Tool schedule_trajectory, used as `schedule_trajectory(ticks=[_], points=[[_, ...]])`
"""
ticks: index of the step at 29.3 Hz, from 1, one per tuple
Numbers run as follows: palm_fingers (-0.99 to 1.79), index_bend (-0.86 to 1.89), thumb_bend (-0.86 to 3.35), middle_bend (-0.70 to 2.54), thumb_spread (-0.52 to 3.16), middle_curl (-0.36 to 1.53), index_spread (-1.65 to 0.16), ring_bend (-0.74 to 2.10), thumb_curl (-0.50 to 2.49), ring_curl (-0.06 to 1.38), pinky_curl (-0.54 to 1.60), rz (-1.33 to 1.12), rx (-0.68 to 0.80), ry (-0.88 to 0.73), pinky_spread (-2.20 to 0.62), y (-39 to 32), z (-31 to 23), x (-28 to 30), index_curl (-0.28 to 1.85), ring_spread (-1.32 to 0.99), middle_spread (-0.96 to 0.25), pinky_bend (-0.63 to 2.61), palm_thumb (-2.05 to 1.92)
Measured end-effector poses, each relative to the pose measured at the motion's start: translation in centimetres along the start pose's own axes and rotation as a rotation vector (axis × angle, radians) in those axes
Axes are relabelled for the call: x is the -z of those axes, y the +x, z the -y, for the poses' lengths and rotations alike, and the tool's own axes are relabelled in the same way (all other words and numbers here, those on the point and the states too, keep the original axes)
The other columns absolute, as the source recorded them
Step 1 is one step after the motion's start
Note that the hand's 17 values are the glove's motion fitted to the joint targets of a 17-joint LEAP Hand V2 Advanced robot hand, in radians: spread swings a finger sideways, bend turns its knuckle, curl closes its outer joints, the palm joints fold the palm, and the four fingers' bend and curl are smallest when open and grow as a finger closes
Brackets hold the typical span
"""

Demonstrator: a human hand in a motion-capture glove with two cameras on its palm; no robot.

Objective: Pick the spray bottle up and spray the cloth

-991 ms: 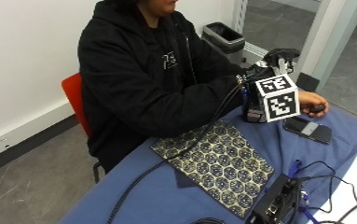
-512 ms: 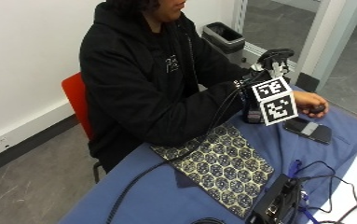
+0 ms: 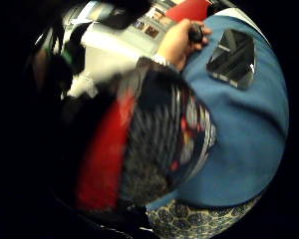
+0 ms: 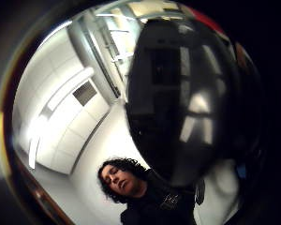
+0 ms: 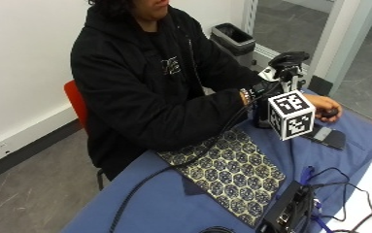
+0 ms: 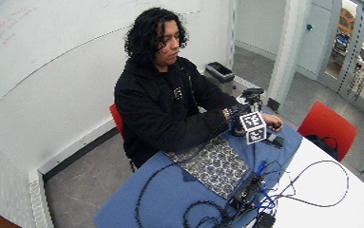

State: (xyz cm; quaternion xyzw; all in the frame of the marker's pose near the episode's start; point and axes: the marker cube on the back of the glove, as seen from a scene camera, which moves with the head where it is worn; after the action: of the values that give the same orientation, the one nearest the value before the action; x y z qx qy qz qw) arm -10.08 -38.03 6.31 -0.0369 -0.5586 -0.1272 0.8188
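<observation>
On blue tabletop [image 5: 173, 208], flat hexagon-patterned cloth [image 5: 234, 172].

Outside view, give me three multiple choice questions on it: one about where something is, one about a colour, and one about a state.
1. Where does the phone lie?
A. On the cloth
B. On the table by the bare hand
C. On the floor

2. What colour is the table under the cloth?
A. Green
B. Yellow
C. Blue

3. How does the cloth lie?
A. Spread flat
B. Balled up
C. Draped over the bottle

Answers:
1. B, since the phone rests on the table just beside the bare hand.
2. C, since blue shows all round the cloth.
3. A, since its whole hexagon pattern lies open on the table with no bunching.
</observation>
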Motion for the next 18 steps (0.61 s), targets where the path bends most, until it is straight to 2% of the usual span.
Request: schedule_trajectory(ticks=[3,5,9,13,18], points=[[0.88,0.26,-0.05,0.59,1.27,0.58,-0.25,0.58,0.54,0.47,0.39,-0.096,-0.041,-0.010,-0.09,0.4,-1.7,1.3,0.64,-0.14,-0.09,0.26,0.85],[0.69,0.22,-0.05,0.48,1.23,0.55,-0.24,0.54,0.53,0.48,0.41,-0.177,-0.061,0.019,-0.02,0.4,-3.0,2.9,0.63,-0.11,-0.07,0.28,0.83],[0.59,0.13,-0.04,0.40,1.19,0.51,-0.25,0.47,0.51,0.44,0.38,-0.330,-0.071,0.085,0.06,-0.1,-3.6,6.8,0.58,-0.07,-0.04,0.29,0.80],[0.55,0.10,-0.05,0.38,1.18,0.48,-0.25,0.45,0.47,0.41,0.35,-0.527,-0.125,-0.009,0.13,-0.2,-8.6,6.8,0.51,-0.03,0.00,0.24,0.75],[0.37,0.10,-0.04,0.32,1.19,0.45,-0.28,0.40,0.43,0.39,0.36,-0.729,-0.161,-0.130,0.17,-2.3,-12.4,7.8,0.46,0.00,0.01,0.24,0.69]])
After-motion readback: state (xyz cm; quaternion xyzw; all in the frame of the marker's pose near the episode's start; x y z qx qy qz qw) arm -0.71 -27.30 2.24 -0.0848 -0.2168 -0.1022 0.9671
